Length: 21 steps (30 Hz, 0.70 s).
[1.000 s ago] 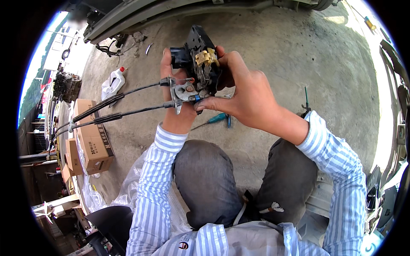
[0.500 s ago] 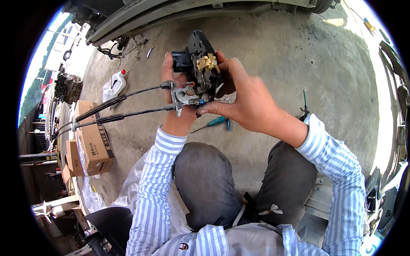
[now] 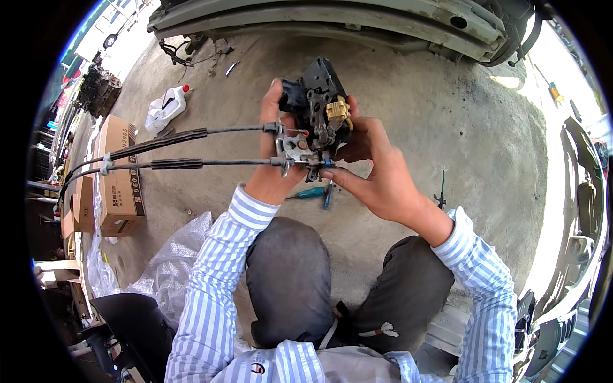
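Observation:
Between both hands I hold a car door latch (image 3: 321, 96), a black housing with metal levers and a yellow-tan plastic piece (image 3: 337, 111). Two black cables (image 3: 185, 138) run left from its metal bracket (image 3: 297, 148). My left hand (image 3: 273, 173) wraps the latch from behind and below, its thumb up beside the black housing; most of its fingers are hidden. From the right, my right hand (image 3: 378, 167) grips the latch, its thumb at the lower edge by a small blue part and the other fingers behind. Beneath the hands, a teal-handled screwdriver (image 3: 311, 193) lies on the floor.
A large vehicle body part (image 3: 332, 22) spans the far side. On the left are a white jug (image 3: 167, 110) with a red cap, cardboard boxes (image 3: 118, 182) and clear bubble wrap (image 3: 172, 255). A thin dark tool (image 3: 442, 191) is on the concrete at right.
The latch has tilted and shifted right and slightly down in view, its cables now nearly level. Both hands keep their hold. The whole scene has shifted as the view turned.

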### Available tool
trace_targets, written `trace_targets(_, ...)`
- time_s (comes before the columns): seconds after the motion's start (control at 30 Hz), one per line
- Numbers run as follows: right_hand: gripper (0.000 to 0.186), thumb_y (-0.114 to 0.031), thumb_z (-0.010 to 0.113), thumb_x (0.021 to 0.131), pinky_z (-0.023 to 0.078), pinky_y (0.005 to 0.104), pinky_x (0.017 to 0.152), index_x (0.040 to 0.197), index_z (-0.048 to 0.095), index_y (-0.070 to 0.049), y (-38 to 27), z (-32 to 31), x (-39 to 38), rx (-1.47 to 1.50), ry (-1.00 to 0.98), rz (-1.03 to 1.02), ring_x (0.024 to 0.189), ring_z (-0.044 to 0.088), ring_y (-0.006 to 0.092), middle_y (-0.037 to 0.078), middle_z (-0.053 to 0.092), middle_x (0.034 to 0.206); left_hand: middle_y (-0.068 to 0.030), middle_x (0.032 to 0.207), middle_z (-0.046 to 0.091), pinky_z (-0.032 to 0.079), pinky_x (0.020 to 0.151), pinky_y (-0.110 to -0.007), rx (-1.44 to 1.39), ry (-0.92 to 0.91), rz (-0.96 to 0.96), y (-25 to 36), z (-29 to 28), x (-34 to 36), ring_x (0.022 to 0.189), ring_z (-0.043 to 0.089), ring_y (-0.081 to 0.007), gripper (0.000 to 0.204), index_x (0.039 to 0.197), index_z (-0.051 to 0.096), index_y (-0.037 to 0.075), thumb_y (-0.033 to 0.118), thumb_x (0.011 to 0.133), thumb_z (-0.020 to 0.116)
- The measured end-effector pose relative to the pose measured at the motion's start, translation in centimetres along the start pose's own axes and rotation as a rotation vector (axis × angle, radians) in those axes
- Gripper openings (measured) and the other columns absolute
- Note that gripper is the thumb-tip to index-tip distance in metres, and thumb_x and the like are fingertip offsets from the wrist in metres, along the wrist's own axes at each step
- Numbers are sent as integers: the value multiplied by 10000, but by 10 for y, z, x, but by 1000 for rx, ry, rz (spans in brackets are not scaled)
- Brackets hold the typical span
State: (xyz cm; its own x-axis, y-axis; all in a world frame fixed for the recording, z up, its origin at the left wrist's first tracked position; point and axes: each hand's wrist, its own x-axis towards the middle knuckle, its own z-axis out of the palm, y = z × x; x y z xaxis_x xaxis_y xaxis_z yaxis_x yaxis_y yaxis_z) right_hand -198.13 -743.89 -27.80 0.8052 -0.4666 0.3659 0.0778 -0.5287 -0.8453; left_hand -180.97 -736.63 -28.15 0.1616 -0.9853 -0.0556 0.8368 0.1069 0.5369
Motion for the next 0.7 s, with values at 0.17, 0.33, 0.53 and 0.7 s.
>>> trace_targets(0.17,805,-239,916,723,596,393,742,1292,407,18,2,-2,0,-70,9,44,916,747,301,213,708,1051,-186,1205,669,561,976,-436,22,18,12,-2,6,-1,1071,682,-292,801,1290,592,3,703,957,391)
trace_targets(0.33,797,-265,933,693,597,389,690,1236,423,18,5,2,-1,-92,88,-4,831,754,295,164,728,918,-184,1231,659,582,937,-427,42,89,18,-6,19,-4,1066,684,-288,830,1298,591,-12,714,959,376)
trace_targets(0.53,720,-144,904,751,567,352,842,1264,423,14,-7,1,-2,-50,8,97,950,718,226,144,699,1006,-174,1224,656,593,923,-424,42,9,17,-5,8,-3,1080,682,-290,854,1298,589,-13,733,955,355)
trace_targets(0.7,703,-96,842,804,566,385,842,1322,382,25,-7,1,-6,-70,-38,-1,994,712,282,189,682,1066,-163,1225,653,568,970,-430,15,-19,4,-3,-2,-2,1138,653,-290,873,1302,590,-9,752,948,352)
